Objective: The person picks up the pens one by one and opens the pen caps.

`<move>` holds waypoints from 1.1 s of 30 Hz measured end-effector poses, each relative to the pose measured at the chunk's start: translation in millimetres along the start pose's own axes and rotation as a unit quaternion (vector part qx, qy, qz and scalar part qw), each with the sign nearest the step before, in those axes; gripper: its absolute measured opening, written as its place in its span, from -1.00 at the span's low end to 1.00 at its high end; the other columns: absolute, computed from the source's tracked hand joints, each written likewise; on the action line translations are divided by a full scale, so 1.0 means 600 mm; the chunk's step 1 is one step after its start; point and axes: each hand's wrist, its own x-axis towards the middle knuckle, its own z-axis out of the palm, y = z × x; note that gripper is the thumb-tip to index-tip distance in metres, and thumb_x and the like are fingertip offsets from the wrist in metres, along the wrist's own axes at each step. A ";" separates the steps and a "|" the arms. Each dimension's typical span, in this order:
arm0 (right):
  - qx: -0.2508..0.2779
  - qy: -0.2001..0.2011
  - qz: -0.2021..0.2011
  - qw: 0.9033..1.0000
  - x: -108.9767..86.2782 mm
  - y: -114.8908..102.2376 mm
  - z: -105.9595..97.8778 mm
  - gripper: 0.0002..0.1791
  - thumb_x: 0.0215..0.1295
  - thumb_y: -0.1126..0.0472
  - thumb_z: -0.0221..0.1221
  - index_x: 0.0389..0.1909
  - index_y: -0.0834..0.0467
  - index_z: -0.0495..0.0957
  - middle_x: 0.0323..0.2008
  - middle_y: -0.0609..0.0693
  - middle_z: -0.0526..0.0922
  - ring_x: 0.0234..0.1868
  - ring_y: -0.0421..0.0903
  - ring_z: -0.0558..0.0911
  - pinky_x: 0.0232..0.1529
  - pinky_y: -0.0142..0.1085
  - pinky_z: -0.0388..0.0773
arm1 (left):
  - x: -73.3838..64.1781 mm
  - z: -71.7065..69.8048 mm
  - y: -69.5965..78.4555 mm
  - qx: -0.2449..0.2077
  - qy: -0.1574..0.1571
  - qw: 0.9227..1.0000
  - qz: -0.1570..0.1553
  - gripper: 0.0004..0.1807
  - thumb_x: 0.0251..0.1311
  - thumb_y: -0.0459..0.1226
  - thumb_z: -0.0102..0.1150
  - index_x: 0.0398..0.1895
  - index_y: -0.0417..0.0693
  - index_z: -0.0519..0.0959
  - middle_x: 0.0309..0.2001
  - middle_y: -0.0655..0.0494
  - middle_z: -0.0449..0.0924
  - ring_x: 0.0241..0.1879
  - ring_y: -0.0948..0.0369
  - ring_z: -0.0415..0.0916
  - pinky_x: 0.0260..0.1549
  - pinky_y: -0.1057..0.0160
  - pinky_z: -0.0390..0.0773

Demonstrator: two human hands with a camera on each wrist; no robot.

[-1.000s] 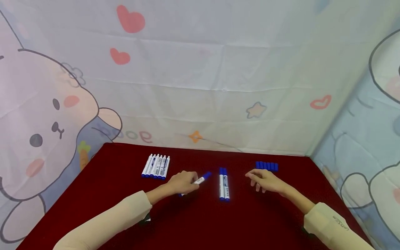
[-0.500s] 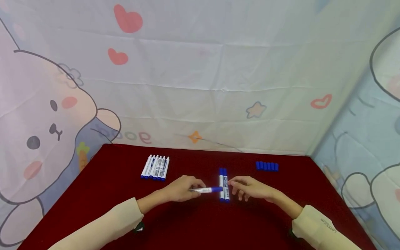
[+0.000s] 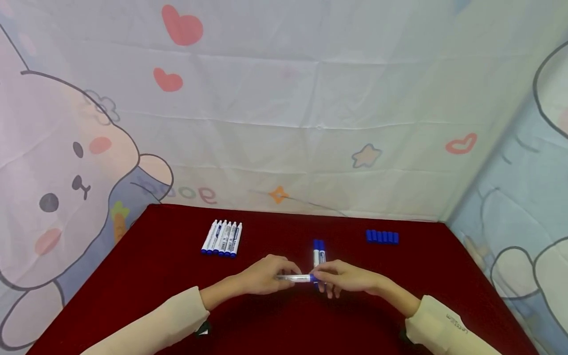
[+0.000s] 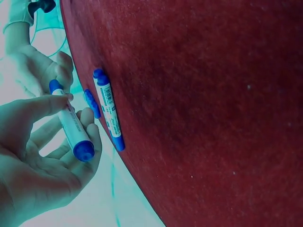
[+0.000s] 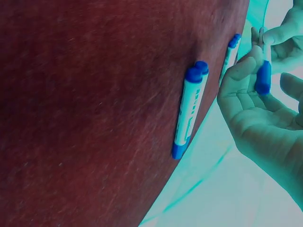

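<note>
Markers and caps lie in groups on a dark red tabletop (image 3: pixel 248 328), seen from the head camera. At the left, a row of six uncapped markers (image 3: pixel 223 239) lies side by side, white tips pointing away from the person. At the right is a row of six loose blue caps (image 3: pixel 382 237). Between them, two capped markers (image 3: pixel 316 257) lie together, partly hidden by the right hand (image 3: pixel 346 277). In front of this pair, the left hand (image 3: pixel 269 275) holds one more marker, the held marker (image 3: pixel 298 278), roughly level, its far end at the right hand's fingers. Judging by the rows, six markers have their caps off, while three remain capped: the held one and the pair.

From the left wrist, the left hand pinches the barrel between thumb and fingers, clear of the tabletop. The cap (image 4: pixel 56 86) on its far end is fully in place, just beside the right hand.

From the right wrist, the right hand is partly open, fingers loosely bent behind that cap and thumb standing apart from it; whether a fingertip touches it, I cannot tell. The capped pair and, farther off, the uncapped row lie beyond.
</note>
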 end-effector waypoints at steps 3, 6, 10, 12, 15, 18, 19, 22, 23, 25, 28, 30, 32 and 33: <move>0.005 -0.005 0.005 1.000 0.004 -0.003 0.004 -0.55 0.66 0.02 -0.09 0.00 0.35 0.55 -0.43 -0.02 0.51 -0.48 -0.20 0.49 -0.42 -0.43 0.49 | 0.002 0.005 0.003 -0.015 0.004 1.000 0.006 -0.78 0.31 -0.34 0.29 0.00 -0.07 0.72 -0.24 0.14 0.68 -0.33 0.44 0.43 -0.26 0.45 0.51; 0.027 -0.015 0.017 0.999 0.005 -0.002 0.007 -0.56 0.62 0.00 -0.02 0.04 0.33 0.55 -0.49 -0.10 0.41 -0.54 -0.23 0.36 -0.46 -0.44 0.37 | 0.004 0.013 0.007 -0.016 0.023 0.999 0.020 -0.81 0.32 -0.32 0.30 -0.04 -0.07 0.73 -0.24 0.14 0.70 -0.31 0.45 0.46 -0.25 0.46 0.52; 0.070 -0.050 0.019 0.996 0.006 0.002 0.009 -0.53 0.61 0.01 0.01 0.06 0.40 0.51 -0.52 -0.15 0.35 -0.56 -0.28 0.25 -0.52 -0.47 0.24 | 0.005 0.023 0.013 -0.013 0.050 0.998 0.037 -0.87 0.32 -0.25 0.33 -0.11 -0.03 0.73 -0.23 0.16 0.74 -0.28 0.46 0.50 -0.24 0.49 0.53; 0.077 -0.066 0.009 0.995 0.005 0.003 0.009 -0.52 0.63 0.03 -0.03 0.07 0.44 0.48 -0.51 -0.15 0.34 -0.56 -0.29 0.24 -0.52 -0.48 0.21 | 0.004 0.024 0.015 -0.013 0.058 0.997 0.039 -0.87 0.33 -0.22 0.33 -0.13 0.00 0.73 -0.22 0.17 0.75 -0.28 0.46 0.51 -0.24 0.49 0.53; 0.055 -0.070 -0.011 0.996 0.005 0.006 0.007 -0.53 0.66 0.06 -0.09 0.07 0.44 0.49 -0.52 -0.14 0.35 -0.57 -0.32 0.25 -0.54 -0.50 0.22 | 0.004 0.024 0.015 0.001 0.064 0.997 0.041 -0.86 0.36 -0.18 0.30 -0.10 0.03 0.72 -0.20 0.20 0.74 -0.25 0.44 0.52 -0.22 0.47 0.54; -0.016 -0.050 -0.043 0.998 0.006 0.009 0.007 -0.57 0.67 0.08 -0.13 0.00 0.38 0.53 -0.51 -0.13 0.37 -0.56 -0.36 0.29 -0.52 -0.52 0.26 | 0.005 0.020 0.014 0.023 0.059 0.997 0.041 -0.82 0.40 -0.14 0.25 -0.08 0.04 0.72 -0.18 0.23 0.74 -0.23 0.43 0.54 -0.20 0.46 0.54; -0.047 -0.039 -0.055 0.997 0.006 0.011 0.008 -0.59 0.67 0.08 -0.13 -0.04 0.34 0.54 -0.50 -0.14 0.38 -0.54 -0.37 0.31 -0.50 -0.52 0.29 | 0.005 0.018 0.014 0.030 0.055 0.997 0.040 -0.81 0.41 -0.13 0.24 -0.07 0.04 0.72 -0.18 0.23 0.73 -0.23 0.43 0.54 -0.19 0.46 0.54; -0.147 -0.002 -0.091 0.985 0.007 0.017 0.015 -0.63 0.67 0.06 -0.14 -0.10 0.21 0.55 -0.47 -0.17 0.42 -0.49 -0.43 0.35 -0.42 -0.53 0.38 | 0.004 0.012 0.013 0.017 0.035 0.998 0.047 -0.78 0.43 -0.14 0.21 -0.04 0.00 0.74 -0.19 0.20 0.75 -0.23 0.46 0.54 -0.18 0.46 0.56; -0.171 0.006 -0.099 0.980 0.006 0.018 0.018 -0.64 0.67 0.05 -0.13 -0.10 0.19 0.55 -0.46 -0.16 0.45 -0.47 -0.44 0.36 -0.38 -0.53 0.41 | 0.004 0.010 0.013 0.004 0.024 0.998 0.051 -0.77 0.44 -0.16 0.20 -0.03 -0.02 0.75 -0.20 0.17 0.75 -0.26 0.47 0.53 -0.20 0.46 0.57; -0.208 0.015 -0.112 0.972 0.004 0.018 0.024 -0.65 0.68 0.03 -0.15 -0.08 0.14 0.54 -0.44 -0.15 0.49 -0.44 -0.46 0.37 -0.32 -0.52 0.48 | 0.003 0.006 0.012 -0.028 0.000 0.998 0.058 -0.75 0.44 -0.19 0.19 -0.01 -0.09 0.75 -0.21 0.11 0.77 -0.28 0.50 0.51 -0.20 0.48 0.58; -0.237 0.024 -0.116 0.964 0.002 0.015 0.028 -0.65 0.69 0.01 -0.18 -0.07 0.10 0.53 -0.45 -0.10 0.52 -0.46 -0.46 0.36 -0.30 -0.51 0.52 | 0.005 -0.001 0.010 -0.064 -0.025 0.995 0.069 -0.73 0.46 -0.22 0.16 0.01 -0.18 0.74 -0.18 0.01 0.79 -0.32 0.51 0.49 -0.22 0.47 0.59; -0.252 0.034 -0.110 0.961 0.003 0.012 0.028 -0.65 0.69 -0.01 -0.19 -0.08 0.07 0.51 -0.47 -0.10 0.52 -0.49 -0.46 0.35 -0.32 -0.51 0.52 | 0.006 -0.005 0.009 -0.074 -0.034 0.994 0.068 -0.71 0.47 -0.22 0.15 0.03 -0.21 0.73 -0.13 -0.03 0.80 -0.32 0.51 0.49 -0.20 0.47 0.60; -0.268 0.043 -0.104 0.957 0.005 0.010 0.028 -0.65 0.68 -0.04 -0.19 -0.11 0.05 0.50 -0.49 -0.12 0.50 -0.52 -0.45 0.34 -0.36 -0.52 0.50 | 0.008 -0.008 0.006 -0.083 -0.042 0.994 0.061 -0.70 0.48 -0.21 0.14 0.04 -0.22 0.72 -0.09 -0.05 0.80 -0.31 0.51 0.48 -0.18 0.46 0.60; -0.273 0.044 -0.101 0.956 0.005 0.010 0.028 -0.65 0.68 -0.04 -0.19 -0.12 0.05 0.49 -0.50 -0.13 0.49 -0.53 -0.45 0.34 -0.39 -0.53 0.49 | 0.009 -0.009 0.003 -0.093 -0.051 0.993 0.053 -0.69 0.48 -0.20 0.13 0.05 -0.22 0.72 -0.06 -0.06 0.79 -0.31 0.51 0.49 -0.16 0.47 0.60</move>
